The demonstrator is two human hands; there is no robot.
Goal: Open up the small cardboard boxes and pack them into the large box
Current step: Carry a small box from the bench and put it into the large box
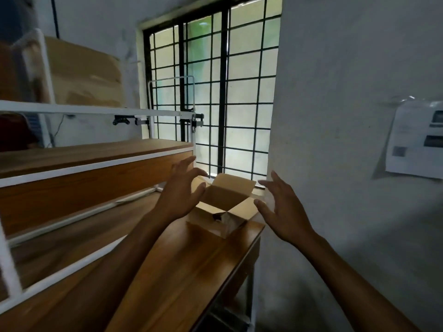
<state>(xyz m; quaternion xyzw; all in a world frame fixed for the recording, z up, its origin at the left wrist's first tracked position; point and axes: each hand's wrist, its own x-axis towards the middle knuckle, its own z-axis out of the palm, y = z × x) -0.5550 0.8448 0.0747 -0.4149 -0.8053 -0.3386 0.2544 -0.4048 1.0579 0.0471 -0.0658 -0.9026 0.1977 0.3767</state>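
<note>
Both the left hand (pixel 178 197) and right hand (pixel 282 212) are hovering spread-fingered beside the open cardboard box (pixel 224 207), its dark contents showing indistinctly.

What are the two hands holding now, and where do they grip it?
Nothing is held. The left hand and right hand are spread open beside the open brown cardboard box.

Both forearms are bare as far up as they show, with no sleeves or cuffs. The left hand (pixel 178 192) and right hand (pixel 285 212) wear no gloves, rings, watch or bracelets.
</note>
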